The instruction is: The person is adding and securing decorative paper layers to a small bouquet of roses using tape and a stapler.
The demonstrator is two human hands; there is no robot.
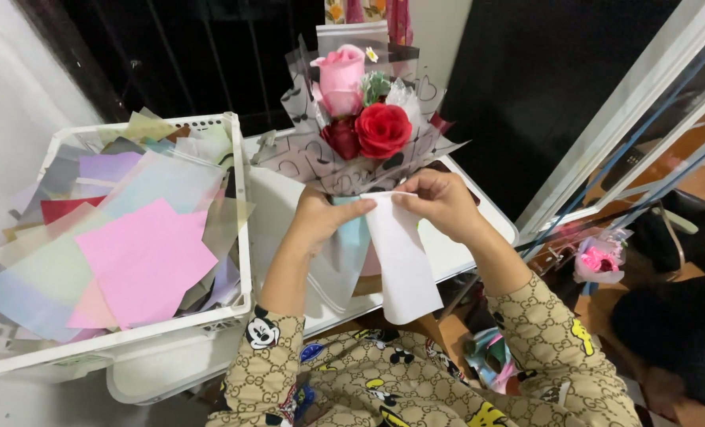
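Wrapping is the step in hand: my left hand (321, 217) is clenched around the neck of the bouquet (360, 119), holding it upright over the white worktop (277, 213), while my right hand (443, 202) pinches the top edge of a white paper strip (404, 261) against the stems. I judge the next move calls for drawing that strip snug around the neck without letting the wrap slip. The bouquet has a pale pink rose, a red one and a darker one beneath, all soft-petalled, inside stiff, glossy clear film printed with dark hearts. The strip hangs limp and smooth toward me. To the left a white slatted basket (238, 182) holds flat pastel sheets (143, 261), pink uppermost, some translucent.
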